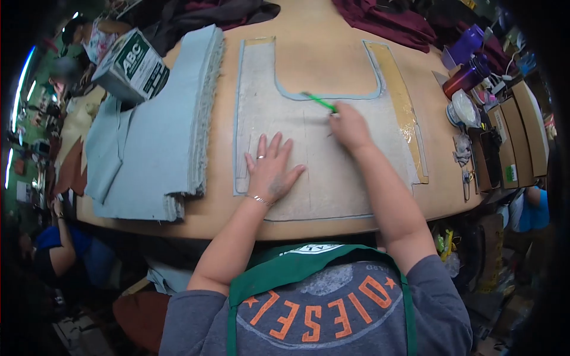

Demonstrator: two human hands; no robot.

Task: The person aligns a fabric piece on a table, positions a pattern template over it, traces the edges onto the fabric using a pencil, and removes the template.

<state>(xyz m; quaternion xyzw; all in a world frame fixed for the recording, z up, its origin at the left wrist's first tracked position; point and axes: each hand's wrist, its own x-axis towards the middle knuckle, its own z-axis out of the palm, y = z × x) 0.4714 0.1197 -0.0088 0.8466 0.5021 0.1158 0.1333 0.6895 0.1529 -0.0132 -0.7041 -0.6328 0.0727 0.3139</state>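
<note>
The pattern (pixel 326 172) lies on the bench (pixel 323 59), stacked blue cloth (pixel 154 148) to its left. On its left part the left hand (pixel 274 172) rests flat, fingers spread, gripping nothing; right of its middle the right hand (pixel 350 126) pinches a green pen (pixel 320 102) by the cutout, work seemingly needing steadiness.

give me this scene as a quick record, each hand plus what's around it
left hand: spread flat on the pale pattern sheet
right hand: grip closed on a green pen, over the sheet
sheet shape: deep rounded cutout at the far edge, light blue edging along it
left of sheet: stack of light blue cloth, carton at its far end
far side: dark red cloth
right side: shiny bottle, cardboard boxes
</note>
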